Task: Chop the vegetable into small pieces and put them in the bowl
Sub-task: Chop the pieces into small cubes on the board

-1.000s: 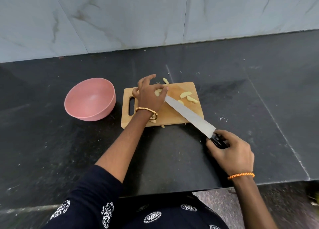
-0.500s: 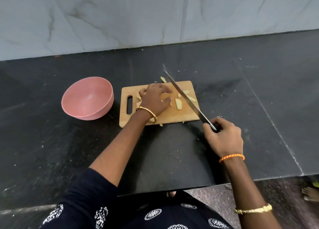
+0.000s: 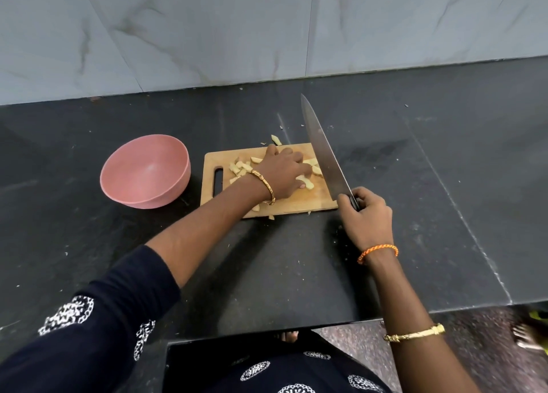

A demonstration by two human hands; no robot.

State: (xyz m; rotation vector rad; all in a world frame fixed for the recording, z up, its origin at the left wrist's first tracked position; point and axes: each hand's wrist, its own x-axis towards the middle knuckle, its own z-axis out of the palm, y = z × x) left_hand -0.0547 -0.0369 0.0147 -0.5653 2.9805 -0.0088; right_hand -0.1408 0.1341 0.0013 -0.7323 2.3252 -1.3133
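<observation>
The chopping looks nearly finished and the gathering step seems to be in hand: the left hand (image 3: 283,172) lies palm-down with fingers spread over the pale yellow vegetable strips (image 3: 240,169) on the rectangular wooden cutting board (image 3: 299,204), while the right hand (image 3: 366,219) curls tightly around the dark handle of the long steel chef's knife (image 3: 323,155), its blade tilted up beside the board's right edge. The round pink plastic bowl (image 3: 145,172) just left of the board holds nothing visible, so the next move probably calls for heaping the pieces, including 1 stray piece (image 3: 275,140) beyond the far edge, and carrying them across.
</observation>
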